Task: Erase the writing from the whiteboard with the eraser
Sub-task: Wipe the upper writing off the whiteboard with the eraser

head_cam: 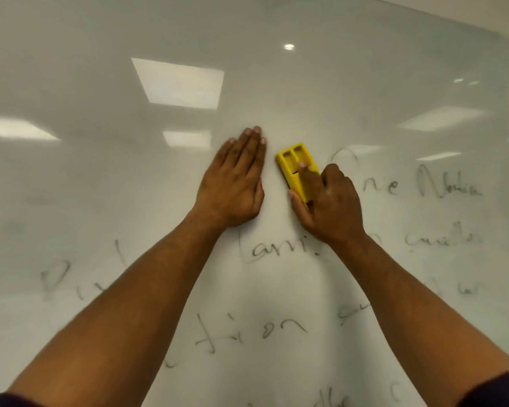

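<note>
You're mid-wipe here, with the yellow eraser [296, 168] pressed flat against the whiteboard [100, 69] under your right hand [328, 201]. Your forefinger lies along its back, your thumb hooks its near edge, and the other fingers curl round its far side, so it's firmly gripped. It sits near the middle of the board, just right of your left hand [235, 183], which rests flat on the surface with fingers straight and together, holding nothing, seemingly steadying you.

By my reading the job is barely begun. The top line of writing [423, 183] runs off to the right, touching or just beside your knuckles, and more lines lie below: one [274, 249] partly under your right wrist, another [253, 330] lower between your forearms, fainter scraps at the left and bottom edges. The area above and left of your hands looks clean, though glare from the reflected ceiling lights [180, 83] makes that hard to swear to.

Next move, I'd say: sweep the eraser right along that top line, keeping it flat, then work down row by row. Watch your forearms, they may smear the lower words.

No containers in view, nothing to report there.
</note>
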### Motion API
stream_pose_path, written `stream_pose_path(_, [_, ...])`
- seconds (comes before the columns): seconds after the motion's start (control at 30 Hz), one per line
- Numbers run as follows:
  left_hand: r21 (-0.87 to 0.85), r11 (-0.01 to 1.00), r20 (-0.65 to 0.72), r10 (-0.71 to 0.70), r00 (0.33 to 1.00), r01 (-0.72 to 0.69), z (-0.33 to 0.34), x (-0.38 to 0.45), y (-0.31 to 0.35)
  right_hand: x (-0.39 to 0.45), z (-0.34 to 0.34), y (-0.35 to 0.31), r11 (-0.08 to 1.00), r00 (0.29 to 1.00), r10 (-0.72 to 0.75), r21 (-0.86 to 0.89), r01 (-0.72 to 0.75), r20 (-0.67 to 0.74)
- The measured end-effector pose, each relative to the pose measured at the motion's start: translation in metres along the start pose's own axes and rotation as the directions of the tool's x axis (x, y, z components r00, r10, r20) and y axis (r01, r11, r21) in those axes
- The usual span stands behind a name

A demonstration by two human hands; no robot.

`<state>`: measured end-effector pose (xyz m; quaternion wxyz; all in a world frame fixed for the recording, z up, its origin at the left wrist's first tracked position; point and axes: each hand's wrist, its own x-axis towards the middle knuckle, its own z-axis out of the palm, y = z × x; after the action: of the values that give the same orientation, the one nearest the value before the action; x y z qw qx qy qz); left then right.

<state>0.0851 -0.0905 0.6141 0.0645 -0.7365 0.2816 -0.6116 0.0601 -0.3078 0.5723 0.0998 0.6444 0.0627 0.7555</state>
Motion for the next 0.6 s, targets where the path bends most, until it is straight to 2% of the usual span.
stream_pose_path(0.03, [0.009,0.999,0.012,0.05,0.999,-0.05,0.002,0.002,0.005,0.0,-0.001,0.007,1.0,1.0,-0.008,-0.024,0.009,0.015])
stream_pose_path(0.07, [0.016,0.997,0.021,0.075,0.997,-0.075,0.004,0.004,0.008,0.001,-0.002,0.012,0.993,0.994,0.107,-0.047,-0.105,0.028])
stream_pose_path(0.13, [0.01,0.998,0.029,0.064,0.998,-0.064,0.006,0.007,0.016,0.001,-0.003,0.014,0.915,0.914,0.403,-0.049,-0.401,0.038])
stream_pose_path(0.17, [0.004,0.999,0.028,0.05,0.998,-0.05,0.008,0.009,0.019,-0.001,-0.001,0.014,0.906,0.905,0.423,-0.048,-0.421,0.037])
stream_pose_path(0.2, [0.0,0.999,0.026,0.042,0.999,-0.042,0.009,0.01,0.021,-0.005,-0.001,0.015,0.945,0.944,0.328,-0.032,-0.327,0.034])
stream_pose_path(0.23, [0.002,0.999,0.025,0.041,0.999,-0.041,0.01,0.011,0.023,-0.01,-0.002,0.021,0.988,0.987,0.156,-0.02,-0.155,0.034])
stream_pose_path(0.27, [0.012,0.999,0.024,0.044,0.999,-0.044,0.011,0.013,0.024,-0.013,-0.003,0.032,0.999,0.999,0.025,-0.042,-0.024,0.041])
stream_pose_path(0.3, [0.02,0.999,0.024,0.045,0.999,-0.045,0.011,0.015,0.025,-0.013,-0.005,0.044,0.998,0.999,0.009,-0.068,-0.006,0.053])
stream_pose_path(0.33, [0.022,0.999,0.025,0.043,0.999,-0.043,0.011,0.017,0.026,-0.012,-0.007,0.053,0.99,0.991,0.118,-0.091,-0.112,0.069])
stream_pose_path(0.4, [0.016,0.999,0.029,0.03,0.999,-0.031,0.011,0.019,0.029,-0.009,-0.006,0.057,0.897,0.896,0.437,-0.105,-0.429,0.074])
stream_pose_path(0.43, [0.009,1.0,0.03,0.025,0.999,-0.026,0.012,0.022,0.034,-0.01,-0.004,0.058,0.876,0.874,0.48,-0.101,-0.472,0.073])
stream_pose_path(0.47, [0.004,1.0,0.03,0.02,0.999,-0.02,0.013,0.024,0.037,-0.013,-0.003,0.056,0.913,0.911,0.406,-0.062,-0.402,0.075])
stream_pose_path(0.53, [0.002,1.0,0.027,0.011,1.0,-0.011,0.014,0.028,0.042,-0.021,-0.004,0.059,0.989,0.986,0.144,-0.006,-0.144,0.079])
stream_pose_path(0.57, [0.002,1.0,0.022,0.007,1.0,-0.007,0.016,0.032,0.046,-0.021,-0.003,0.065,0.991,0.988,0.132,-0.016,-0.131,0.075])
stream_pose_path(0.6, [0.002,1.0,0.022,-0.001,1.0,0.001,0.016,0.033,0.046,-0.018,-0.002,0.068,0.972,0.969,0.235,-0.006,-0.236,0.08])
